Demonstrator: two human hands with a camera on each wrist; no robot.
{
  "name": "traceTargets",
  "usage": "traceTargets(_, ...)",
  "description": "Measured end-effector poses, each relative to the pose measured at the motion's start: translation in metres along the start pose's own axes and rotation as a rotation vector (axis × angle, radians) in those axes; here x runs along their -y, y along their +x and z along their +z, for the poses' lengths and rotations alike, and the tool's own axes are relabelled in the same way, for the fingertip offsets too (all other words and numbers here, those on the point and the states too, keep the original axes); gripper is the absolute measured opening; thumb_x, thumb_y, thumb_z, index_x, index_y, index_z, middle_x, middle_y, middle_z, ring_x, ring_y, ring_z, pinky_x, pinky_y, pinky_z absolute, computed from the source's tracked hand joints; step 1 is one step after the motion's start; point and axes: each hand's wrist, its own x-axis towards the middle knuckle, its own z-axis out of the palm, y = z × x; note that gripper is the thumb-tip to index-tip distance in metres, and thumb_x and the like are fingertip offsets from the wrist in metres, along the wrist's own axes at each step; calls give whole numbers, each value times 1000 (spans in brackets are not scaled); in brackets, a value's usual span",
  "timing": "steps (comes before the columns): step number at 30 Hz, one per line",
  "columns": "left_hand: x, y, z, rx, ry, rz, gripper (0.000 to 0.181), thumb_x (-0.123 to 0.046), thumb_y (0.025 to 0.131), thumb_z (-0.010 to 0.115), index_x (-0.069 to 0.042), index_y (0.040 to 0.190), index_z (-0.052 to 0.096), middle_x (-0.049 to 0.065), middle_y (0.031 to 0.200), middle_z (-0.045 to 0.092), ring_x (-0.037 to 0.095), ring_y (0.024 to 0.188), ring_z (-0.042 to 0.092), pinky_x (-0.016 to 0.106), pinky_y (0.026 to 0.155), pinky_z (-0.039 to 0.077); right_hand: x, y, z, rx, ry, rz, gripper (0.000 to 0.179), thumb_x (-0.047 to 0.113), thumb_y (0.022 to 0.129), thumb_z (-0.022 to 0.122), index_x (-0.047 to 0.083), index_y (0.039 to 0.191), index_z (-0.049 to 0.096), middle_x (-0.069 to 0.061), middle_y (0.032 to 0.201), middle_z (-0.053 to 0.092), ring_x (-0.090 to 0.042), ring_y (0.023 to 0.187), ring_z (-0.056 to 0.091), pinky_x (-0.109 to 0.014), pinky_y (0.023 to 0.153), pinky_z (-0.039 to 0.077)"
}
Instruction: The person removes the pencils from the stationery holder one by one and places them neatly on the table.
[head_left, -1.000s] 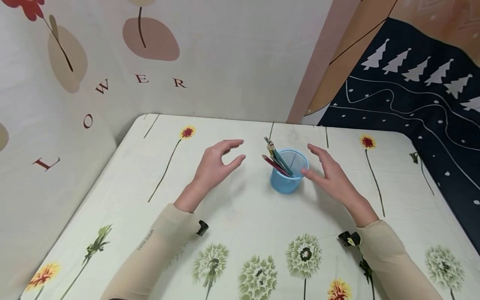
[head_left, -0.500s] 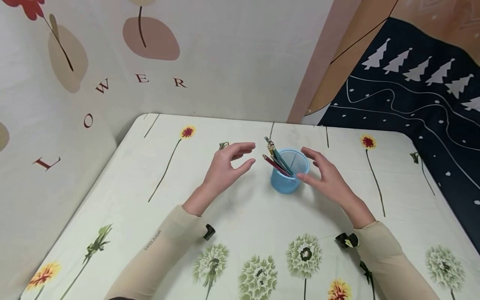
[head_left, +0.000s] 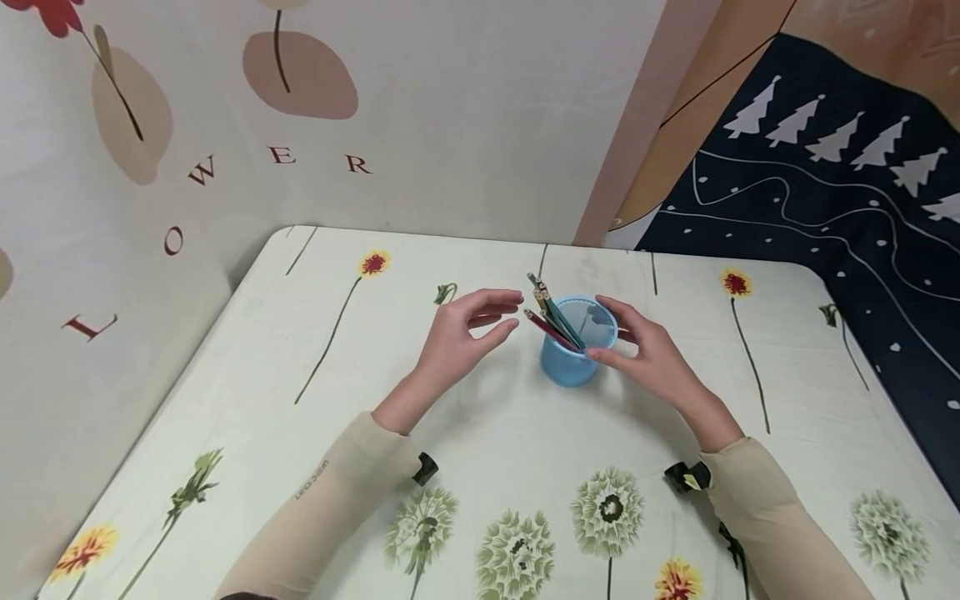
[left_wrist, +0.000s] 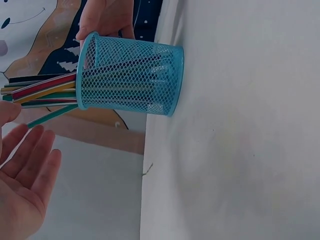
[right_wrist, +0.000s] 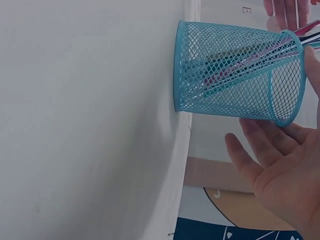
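Observation:
A light blue mesh pencil cup (head_left: 567, 367) stands upright on the table in the head view. Several coloured pencils (head_left: 555, 318) lean out over its left rim, among them red, yellow, green and black ones in the left wrist view. My left hand (head_left: 461, 337) is just left of the pencils' upper ends, thumb and fingers apart with nothing between them. Around the right side of the cup spreads my right hand (head_left: 651, 354), its thumb at the near rim and its fingers along the far right side. In the right wrist view its fingers (right_wrist: 265, 145) lie close against the mesh.
A white tablecloth (head_left: 510, 442) printed with flowers covers the table. Behind it hangs a pale cloth (head_left: 465, 125) with lettering, and a dark cloth (head_left: 810, 200) with white trees hangs at the right. Each wrist carries a small black camera (head_left: 686, 477).
My left hand has moved right towards the pencil ends. My right hand has come left, its thumb and fingers now at the cup's rim. Cup and pencils have stayed in place.

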Motion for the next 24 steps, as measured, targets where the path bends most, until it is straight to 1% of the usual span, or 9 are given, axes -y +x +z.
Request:
traceTargets(5,0,1,4,-3,-57,-19,33,-9,91,73,-7,124,68,8,122,71,20,109,71,28,96,58,-1,4,1,13,47,19,71,11,91,73,6,152,37,-21,149,49,-37,134,52,-52,109,47)
traceTargets(11,-2,3,7,-18,-89,-52,31,-10,91,72,-7,122,69,10,120,72,21,107,72,26,92,60,-2,8,4,25,83,24,71,10,92,71,5,153,35,-21,150,48,-37,135,50,-56,108,48)
traceTargets(16,-1,6,11,-16,-181,-87,28,-7,93,69,-3,121,68,14,120,71,25,108,70,26,92,60,-1,11,5,39,109,39,71,10,94,69,7,155,32,-22,151,46,-39,137,48,-56,109,47)
traceTargets(19,1,7,13,-20,-234,-105,26,-4,94,67,0,119,68,17,121,70,26,109,69,26,92,60,-1,12,5,43,114,42,71,9,94,68,5,155,31,-23,150,46,-41,137,48,-56,107,48)
traceTargets(24,6,7,19,-35,-277,-123,22,-3,93,67,3,115,68,19,118,69,28,110,68,26,91,60,-2,13,7,40,122,44,72,8,93,69,5,155,31,-23,150,46,-41,136,49,-53,105,50)
